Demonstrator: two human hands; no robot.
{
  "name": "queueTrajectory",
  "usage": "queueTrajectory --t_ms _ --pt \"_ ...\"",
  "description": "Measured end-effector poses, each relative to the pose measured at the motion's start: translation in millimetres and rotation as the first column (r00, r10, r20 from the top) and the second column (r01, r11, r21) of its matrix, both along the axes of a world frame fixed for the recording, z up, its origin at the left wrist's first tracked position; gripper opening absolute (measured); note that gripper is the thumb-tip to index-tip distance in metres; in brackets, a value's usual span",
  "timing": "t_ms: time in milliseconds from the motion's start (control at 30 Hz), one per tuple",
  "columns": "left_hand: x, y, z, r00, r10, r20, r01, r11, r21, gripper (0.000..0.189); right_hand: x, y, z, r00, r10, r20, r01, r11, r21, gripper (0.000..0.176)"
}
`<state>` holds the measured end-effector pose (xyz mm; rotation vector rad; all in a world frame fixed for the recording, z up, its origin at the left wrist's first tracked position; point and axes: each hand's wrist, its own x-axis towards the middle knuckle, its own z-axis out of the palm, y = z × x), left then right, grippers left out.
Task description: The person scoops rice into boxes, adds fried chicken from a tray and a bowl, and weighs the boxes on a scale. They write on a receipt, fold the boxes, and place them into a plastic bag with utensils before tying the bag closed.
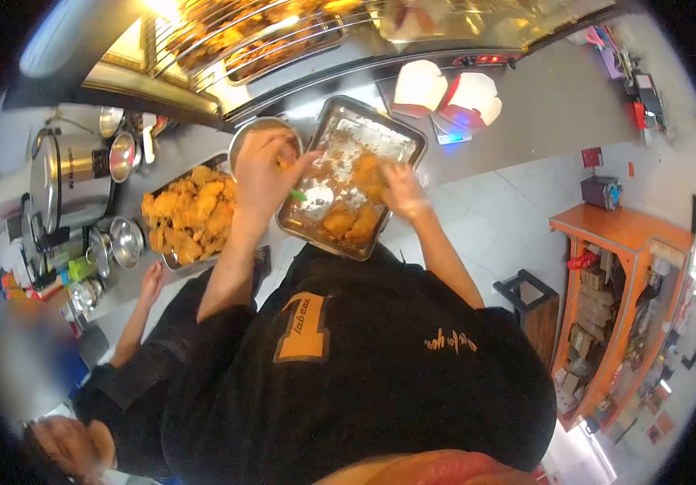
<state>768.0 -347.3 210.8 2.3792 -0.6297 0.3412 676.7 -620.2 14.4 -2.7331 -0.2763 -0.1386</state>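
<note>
A metal tray [342, 137] with brown, greasy residue lies on the counter before me. Fried pieces [351, 221] rest in its near part, and another piece [369, 176] is at its right side. My right hand [404, 192] is at the tray's right edge, its fingertips against that piece; motion blurs them. Over the tray's left edge and a round metal bowl [244, 137] is my left hand [265, 170], its fingers apart and curved. Something green shows just below its thumb. Whether it holds anything is hidden.
A tray heaped with fried pieces [190, 212] stands at the left, by another person's hand [152, 283]. Two white and red boxes [420, 87] stand behind the tray on the counter [538, 113]. A lit display case [283, 36] is at the top, metal bowls [126, 242] far left.
</note>
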Motion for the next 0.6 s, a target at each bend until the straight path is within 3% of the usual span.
queueTrajectory --t_ms 33,100,167,200,267,333,400,467,500,600 --pt "-12.9 24.4 -8.3 0.995 0.082 -0.049 -0.082 0.997 -0.002 0.024 10.7 8.0 -12.8 0.990 0.114 0.081 -0.095 0.972 -0.215 0.028" --pt "-40.7 66.1 -23.2 0.957 0.249 -0.146 -0.251 0.968 0.003 0.023 42.4 18.7 -1.5 0.916 -0.001 -0.401 0.004 1.000 0.008 0.030" --pt "-70.2 91.8 -30.3 0.927 0.293 -0.234 -0.311 0.949 -0.046 0.022 70.8 37.2 37.6 0.774 0.050 -0.631 -0.158 0.981 -0.115 0.034" --pt "-83.9 103.0 -29.5 0.908 0.314 -0.276 -0.343 0.937 -0.066 0.021 80.2 46.4 56.5 0.752 0.111 -0.650 -0.391 0.869 -0.304 0.036" --pt "-110.1 121.6 -24.5 0.839 0.309 -0.448 -0.405 0.905 -0.135 0.019 80.5 53.5 56.8 0.714 0.067 -0.697 -0.373 0.879 -0.297 0.037" --pt "-142.0 148.2 -50.1 0.849 0.294 -0.438 -0.397 0.903 -0.164 0.017 69.0 55.9 76.8 0.791 0.143 -0.595 -0.296 0.941 -0.167 0.038" --pt "-174.5 167.7 -55.2 0.846 0.279 -0.454 -0.410 0.885 -0.220 0.020 63.7 33.3 22.8 0.855 0.299 -0.424 -0.291 0.953 0.086 0.034" --pt "-215.8 192.1 -76.9 0.780 0.286 -0.556 -0.462 0.863 -0.205 0.017 57.4 36.3 40.3 0.853 0.117 -0.509 -0.094 0.993 0.070 0.033" --pt "-223.0 198.8 -56.0 0.752 0.265 -0.604 -0.469 0.859 -0.208 0.015 56.2 45.2 52.1 0.836 0.027 -0.549 0.005 0.998 0.057 0.032" --pt "-257.9 218.8 -70.4 0.658 0.270 -0.703 -0.559 0.801 -0.215 0.015 45.2 104.6 75.9 0.926 0.096 -0.365 0.027 0.948 0.318 0.024"
